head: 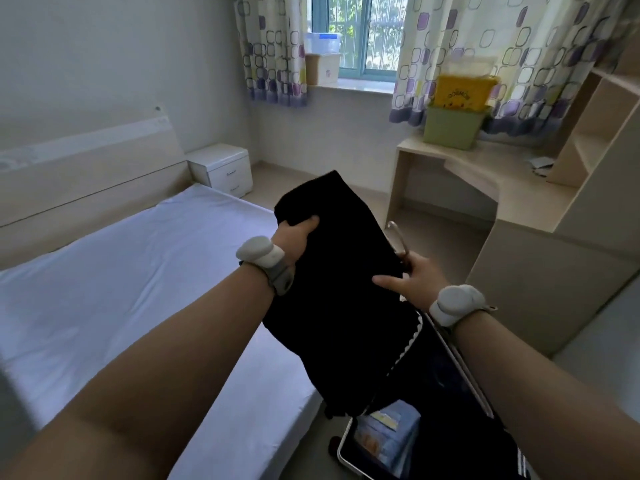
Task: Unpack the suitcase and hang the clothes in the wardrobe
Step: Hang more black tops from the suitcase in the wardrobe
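Observation:
I hold a black garment (339,292) up in front of me, above the open suitcase (377,445) on the floor at the bottom right. My left hand (294,240) grips the garment's upper left edge, thumb on top. At the garment's right edge, my right hand (415,282) grips the cloth together with a clothes hanger, whose metal hook (396,237) sticks up above the hand. The rest of the hanger is hidden by the cloth. Blue folded items lie in the suitcase. No wardrobe is in view.
A bed (121,289) with a white sheet fills the left. A white nightstand (221,168) stands by its head. A corner desk (485,181) with green and yellow bins (453,109) and shelves (595,126) sits at the right, under a curtained window (356,32).

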{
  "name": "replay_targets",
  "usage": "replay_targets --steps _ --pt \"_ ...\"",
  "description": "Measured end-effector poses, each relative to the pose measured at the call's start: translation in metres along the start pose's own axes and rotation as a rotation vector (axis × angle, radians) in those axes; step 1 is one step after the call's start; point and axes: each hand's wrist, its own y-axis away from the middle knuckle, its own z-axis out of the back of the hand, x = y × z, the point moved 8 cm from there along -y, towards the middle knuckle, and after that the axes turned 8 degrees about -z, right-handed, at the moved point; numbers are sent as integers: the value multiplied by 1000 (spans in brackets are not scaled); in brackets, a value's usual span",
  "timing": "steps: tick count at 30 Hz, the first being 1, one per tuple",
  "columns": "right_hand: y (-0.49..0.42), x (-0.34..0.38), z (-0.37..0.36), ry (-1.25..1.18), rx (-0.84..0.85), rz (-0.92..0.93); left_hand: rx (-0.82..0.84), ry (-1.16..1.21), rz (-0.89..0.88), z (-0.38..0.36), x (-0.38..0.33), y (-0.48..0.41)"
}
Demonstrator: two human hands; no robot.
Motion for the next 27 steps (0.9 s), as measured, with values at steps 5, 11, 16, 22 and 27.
replay_targets --steps 5,11,16,22,27 --pt "0 -20 11 -25 -40 0 -34 41 11 8 -8 -6" --pt "-1 25 27 -174 -62 84 -13 -596 182 27 17 10" --pt "-4 71 7 -238 -67 154 366 -610 18 -40 18 82" --pt "11 95 -49 -222 85 235 -48 -742 -125 6 26 118" --pt "36 132 -94 -314 370 355 -366 -366 0 90 42 151"
